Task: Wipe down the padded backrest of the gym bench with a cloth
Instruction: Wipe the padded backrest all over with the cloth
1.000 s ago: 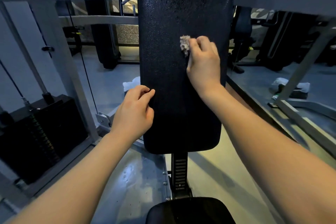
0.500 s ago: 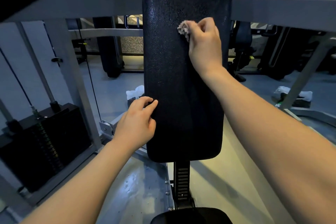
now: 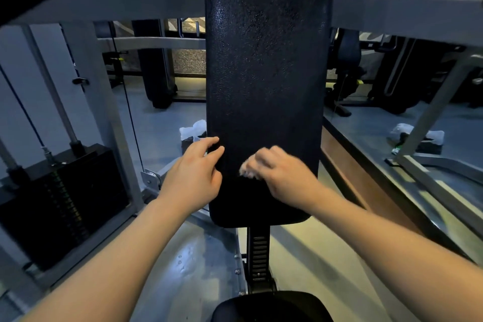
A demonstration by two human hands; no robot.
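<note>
Backrest: a tall black padded backrest [image 3: 264,73] with a pebbled vinyl skin is seen upright through the centre of the frame, its rounded lower end lying just below the middle.
Cloth: a small pale crumpled cloth [image 3: 247,172] is pressed against the lower part of the backrest, just left of its centre line; its outline is blurred.
Right hand: the right hand [image 3: 283,178] is bunched round the cloth with fingers curled over it and knuckles toward the camera; it is smeared by motion.
Left hand: the left hand [image 3: 194,175] is hooked on the backrest's left edge, fingertips wrapped onto the pad, near the right hand but apart from it.
Container: a small dark box [image 3: 189,143] on the floor at centre left is topped by crumpled white plastic [image 3: 194,128]. It is partly hidden by the backrest and the left hand, and its contents cannot be told.
Centre right: 1 similar white bundle on a dark block [image 3: 428,142] is crossed by a slanted grey bar [image 3: 431,112].
Below: a ribbed black post [image 3: 258,253] is seen between the backrest and a black seat pad [image 3: 271,307] at the bottom edge.
Lower left: a black weight stack [image 3: 60,204] is enclosed by the grey steel frame [image 3: 130,0], with 1 thin cable [image 3: 128,102] beside it.
</note>
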